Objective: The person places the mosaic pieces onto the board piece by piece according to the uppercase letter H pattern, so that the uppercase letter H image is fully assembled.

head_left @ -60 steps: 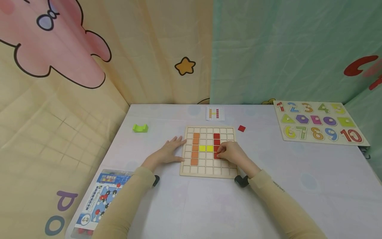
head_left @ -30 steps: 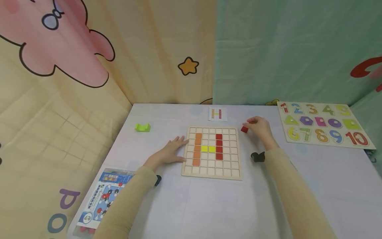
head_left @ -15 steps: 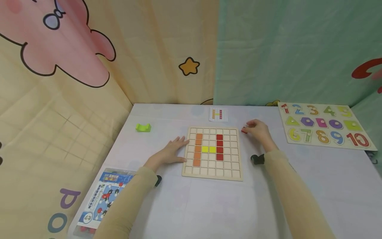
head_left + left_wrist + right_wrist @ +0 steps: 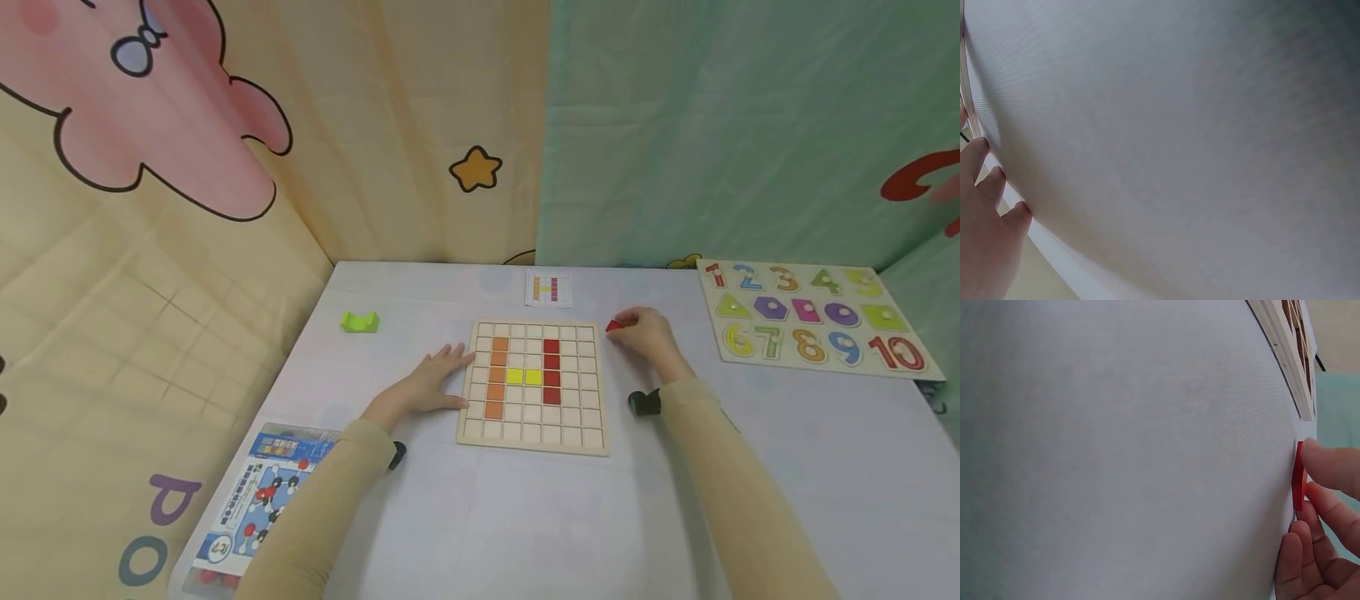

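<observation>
A wooden grid board [image 4: 532,447] lies on the table, bearing an orange column of tiles [image 4: 496,375], two yellow tiles [image 4: 523,377] and a red column of tiles [image 4: 551,371]. My left hand [image 4: 423,385] rests at the board's left edge, its fingers spread and touching the frame. Beyond the board's upper right corner, my right hand [image 4: 647,335] pinches a loose red square tile [image 4: 614,326]. In the right wrist view, thumb and forefinger meet on that red tile [image 4: 1299,476], close to the tabletop. Part of it is hidden behind the fingers.
A small pattern card [image 4: 548,289] lies behind the board. A green notched block [image 4: 360,322] sits at the back left. On the right is a number and shape puzzle board [image 4: 817,317]. A molecule kit box [image 4: 258,500] is partly under the left sleeve.
My right hand has left the red column, moved up and right to the loose red tile, and taken hold of it. The left hand has stayed at the board's edge.
</observation>
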A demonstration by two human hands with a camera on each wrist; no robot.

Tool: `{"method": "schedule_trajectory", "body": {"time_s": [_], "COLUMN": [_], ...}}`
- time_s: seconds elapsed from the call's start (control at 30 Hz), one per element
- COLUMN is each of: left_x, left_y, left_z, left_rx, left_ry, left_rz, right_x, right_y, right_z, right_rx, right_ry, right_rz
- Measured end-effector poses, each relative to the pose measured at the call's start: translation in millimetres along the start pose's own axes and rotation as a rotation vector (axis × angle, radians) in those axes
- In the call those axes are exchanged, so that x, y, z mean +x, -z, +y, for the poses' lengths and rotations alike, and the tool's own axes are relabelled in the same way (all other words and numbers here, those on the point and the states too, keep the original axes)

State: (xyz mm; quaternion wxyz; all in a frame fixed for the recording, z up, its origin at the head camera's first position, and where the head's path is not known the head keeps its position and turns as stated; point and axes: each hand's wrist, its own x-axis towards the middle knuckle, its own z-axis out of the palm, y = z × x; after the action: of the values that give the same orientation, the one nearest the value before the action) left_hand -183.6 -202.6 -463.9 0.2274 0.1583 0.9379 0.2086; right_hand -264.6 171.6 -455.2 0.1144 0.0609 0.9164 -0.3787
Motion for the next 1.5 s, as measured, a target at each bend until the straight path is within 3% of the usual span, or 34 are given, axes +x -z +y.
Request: {"method": "schedule_trajectory", "body": {"time_s": [0.37, 0.77, 1.1, 1.5], "left_x": [-1.8, -4.0, -1.3, -3.3], "left_y": [1.2, 2.0, 1.3, 2.9], "left_z": [2.2, 3.9, 2.1, 5.4], "left_rx": [0.005, 0.002, 0.002, 0.008], "left_ry": [0.007, 0.0, 0.008, 0.008], "left_rz": [-0.006, 0.003, -0.001, -0.001], "right_x": [-2.3, -14.9, -40.5, -78.2], "right_y": [-4, -4, -7, -44], "right_z": [0, 0, -15, -25], "right_rx": [-0.045, 0.026, 0.086, 0.04], "right_ry": [0.021, 0.041, 0.107, 0.211], "right_rz": [0.05, 0.051, -0.095, -0.258]}}
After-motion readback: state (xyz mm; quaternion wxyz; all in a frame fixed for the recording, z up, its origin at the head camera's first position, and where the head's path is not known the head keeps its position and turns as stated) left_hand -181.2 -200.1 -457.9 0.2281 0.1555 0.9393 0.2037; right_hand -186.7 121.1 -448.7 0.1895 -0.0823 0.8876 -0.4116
